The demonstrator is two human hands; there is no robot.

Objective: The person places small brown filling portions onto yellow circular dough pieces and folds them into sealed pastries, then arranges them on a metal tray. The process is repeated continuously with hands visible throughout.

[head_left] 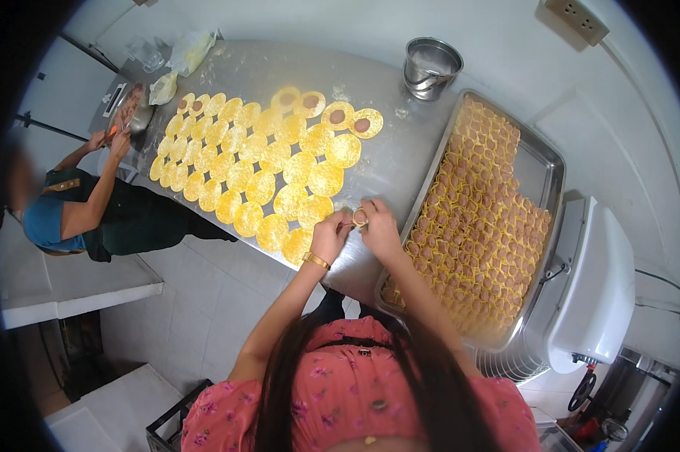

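Close together over the near end of the steel table [389, 173], my two hands work on one small dumpling [360, 218] with a yellow wrapper and brownish filling. My right hand [381, 228] has its fingers curled around the dumpling. From the other side, my left hand [330, 237] is pinched against it; its fingertips are partly hidden. Rows of round yellow wrappers [261, 186] lie flat to the left, some overlapping. Several along the far edge carry a dab of meat filling [338, 117]. On my right, a large metal tray [557, 177] holds many open-topped dumplings [472, 248].
A metal bucket [431, 69] stands at the table's back edge. On the left, a co-worker [106, 200] holds an orange-handled tool over a bowl of meat mixture [129, 109]. Plastic bags [191, 53] lie at the far left corner. A white machine [592, 279] stands beyond the tray.
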